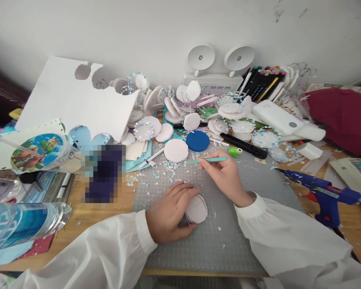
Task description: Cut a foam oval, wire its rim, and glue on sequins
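My left hand (174, 212) rests on the grey cutting mat (228, 249). Its thumb and fingers curve round the left side of a small round white disc (197, 209), which has a thin thread or wire at its edge. Held in a pinch, slim teal tweezers (215, 159) lie in my right hand (224, 176), their tip pointing left over tiny blue and white paper bits (176, 166). Just beyond the tip are a larger white disc (176, 150) and a blue round lid or disc (197, 141).
Many finished-looking white discs with beaded rims (144, 130) crowd the back. A black utility knife (243, 145) and green punch (235, 151) lie behind my right hand. To the right is a blue glue gun (325, 194); at left, a bottle (27, 224) and lidded cup (39, 150).
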Demonstrator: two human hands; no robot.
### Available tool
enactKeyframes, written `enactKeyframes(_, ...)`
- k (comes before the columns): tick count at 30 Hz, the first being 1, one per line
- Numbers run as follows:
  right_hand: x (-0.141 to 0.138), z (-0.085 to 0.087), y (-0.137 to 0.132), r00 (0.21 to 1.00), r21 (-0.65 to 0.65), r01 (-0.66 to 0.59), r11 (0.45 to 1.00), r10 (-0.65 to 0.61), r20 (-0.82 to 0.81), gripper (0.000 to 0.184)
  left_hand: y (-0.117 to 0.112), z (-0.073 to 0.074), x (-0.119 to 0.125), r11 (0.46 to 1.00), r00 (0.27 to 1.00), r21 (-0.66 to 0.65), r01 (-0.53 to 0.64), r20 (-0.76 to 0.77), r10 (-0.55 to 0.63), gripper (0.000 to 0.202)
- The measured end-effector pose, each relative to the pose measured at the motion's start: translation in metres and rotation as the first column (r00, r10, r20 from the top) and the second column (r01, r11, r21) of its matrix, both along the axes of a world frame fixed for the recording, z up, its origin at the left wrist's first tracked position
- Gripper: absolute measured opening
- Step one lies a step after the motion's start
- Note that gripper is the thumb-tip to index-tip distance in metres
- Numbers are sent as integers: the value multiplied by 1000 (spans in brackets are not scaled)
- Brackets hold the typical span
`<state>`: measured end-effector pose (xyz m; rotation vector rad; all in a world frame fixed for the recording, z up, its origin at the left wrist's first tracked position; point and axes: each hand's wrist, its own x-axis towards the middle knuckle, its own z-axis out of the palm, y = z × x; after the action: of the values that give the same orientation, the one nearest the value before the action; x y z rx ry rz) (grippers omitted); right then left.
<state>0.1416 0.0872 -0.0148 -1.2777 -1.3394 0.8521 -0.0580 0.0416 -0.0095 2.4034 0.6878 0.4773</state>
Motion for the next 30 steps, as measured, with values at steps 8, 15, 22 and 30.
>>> enactKeyframes(8, 33, 10, -23, 928, -134, 54, 989, -99, -360, 22, 10, 4, -4, 994, 993, -34, -103, 55, 104, 69)
enactKeyframes(15, 31, 10, -41, 808, -184, 24, 983, -128, -575, 25, 34, 0, -8, 995, 995, 28, -94, 26, 94, 81)
enactKeyframes(22, 16, 18, -52, 793, -124, -53, 991, -34, -608, 24, 20, 32, -14, 954, 937, 113, -278, 250, 243, 62)
enactKeyframes(30, 12, 28, -68, 764, 41, -202, 979, 183, -618, 20, -12, 52, 13, 895, 841, 133, -426, 423, 338, 14)
